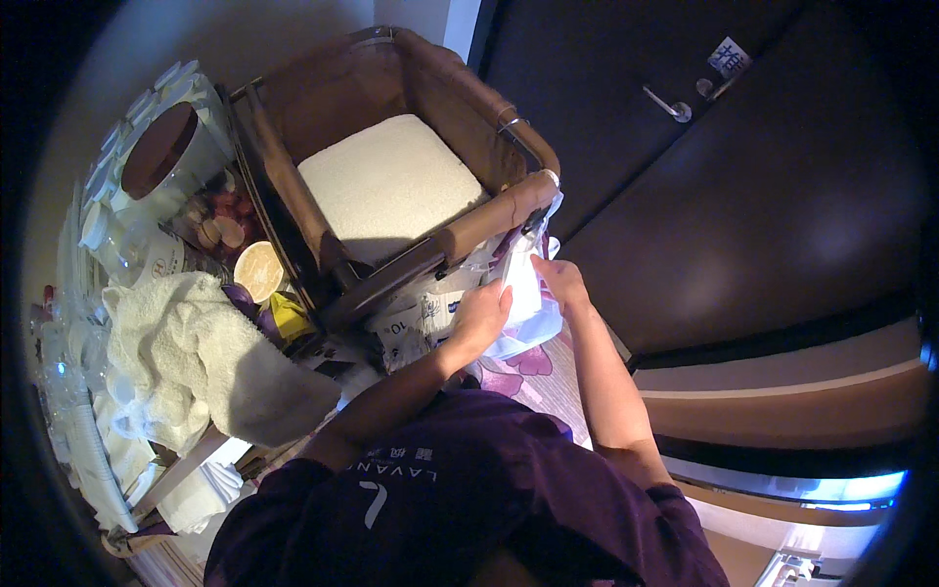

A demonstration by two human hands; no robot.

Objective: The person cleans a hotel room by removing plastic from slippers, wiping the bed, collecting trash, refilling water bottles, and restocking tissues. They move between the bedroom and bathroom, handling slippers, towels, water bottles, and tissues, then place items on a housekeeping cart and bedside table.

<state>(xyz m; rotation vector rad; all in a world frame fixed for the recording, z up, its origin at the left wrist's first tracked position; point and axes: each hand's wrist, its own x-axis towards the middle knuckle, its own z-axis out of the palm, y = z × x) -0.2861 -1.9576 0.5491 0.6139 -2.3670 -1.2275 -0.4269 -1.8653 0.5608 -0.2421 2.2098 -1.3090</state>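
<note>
My left hand (478, 315) and my right hand (563, 285) grip opposite sides of a bright white item (523, 290), which is too washed out to tell whether it is paper or plastic. Around and below it hangs a translucent plastic bag (530, 339), by the near right corner of a brown fabric cart bag (469, 238). Inside the brown bag lies a cream-white terry towel or towel stack (389, 183) with a flat top. White packets with print (414, 323) sit just left of my left hand.
On the cart's left side are a crumpled cream towel (213, 359), a brown-lidded container (160, 150), yellow packaging (288, 315) and several pale-capped bottles (95, 220). A dark door (733, 198) with a metal lever handle (671, 106) stands at right. Patterned carpet (532, 363) shows below the bag.
</note>
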